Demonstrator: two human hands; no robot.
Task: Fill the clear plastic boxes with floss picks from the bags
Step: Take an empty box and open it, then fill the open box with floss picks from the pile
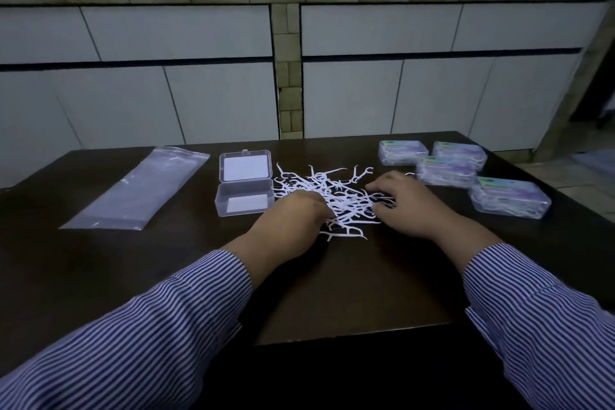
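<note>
A loose pile of white floss picks (332,200) lies mid-table, just right of an open clear box (243,188). The left hand (293,220) and right hand (404,203) rest on the pile, fingers curled into it; whether either pinches picks I cannot tell. Four filled boxes (446,171) sit right; their labels are unreadable. An emptied bag (136,190) lies left.

Head view, forward-down over table (100,276)

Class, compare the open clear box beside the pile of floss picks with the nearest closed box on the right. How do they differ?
The open box has its lid flipped back; the nearest closed box is shut. The open box looks empty; the closed box holds white picks. The closed box bears a coloured label. Both are clear plastic boxes on the dark table.
</note>
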